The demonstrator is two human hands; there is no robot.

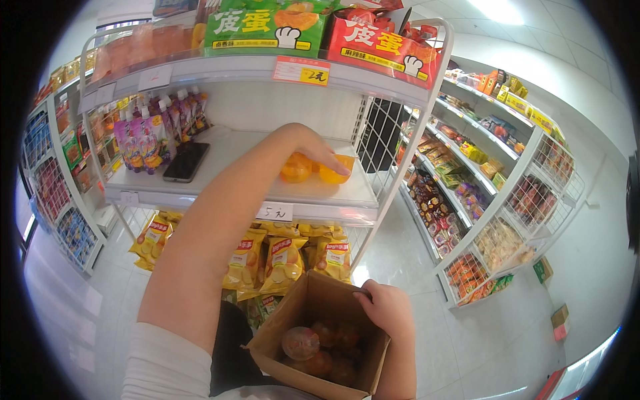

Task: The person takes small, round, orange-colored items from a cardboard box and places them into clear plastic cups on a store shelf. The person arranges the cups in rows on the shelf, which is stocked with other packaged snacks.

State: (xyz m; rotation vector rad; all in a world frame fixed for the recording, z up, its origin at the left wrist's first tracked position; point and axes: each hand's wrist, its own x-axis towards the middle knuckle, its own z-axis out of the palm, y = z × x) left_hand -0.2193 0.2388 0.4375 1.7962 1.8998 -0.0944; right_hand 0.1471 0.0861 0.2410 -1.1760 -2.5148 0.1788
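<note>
My left hand (314, 149) reaches over the middle shelf (240, 145) with its fingers on a translucent orange plastic cup (338, 172). Left of it, touching or nearly so, stands a second orange cup (296, 168). The fingers behind the cups are hidden. With my right hand (387, 307) I grip the far right rim of an open cardboard box (280, 332), held tilted in front of my body. Inside lie several more cups; one shows its round, printed lid (300, 343), while the others are in shadow.
Purple spouted pouches (147, 137) and a dark smartphone (187, 162) occupy the shelf's left side. Yellow Lay's chip bags (282, 262) hang below. Green (265, 30) and red display boxes (382, 45) stand above. A wire side panel (380, 135) bounds the shelf's right. Another stocked rack (480, 200) stands farther right.
</note>
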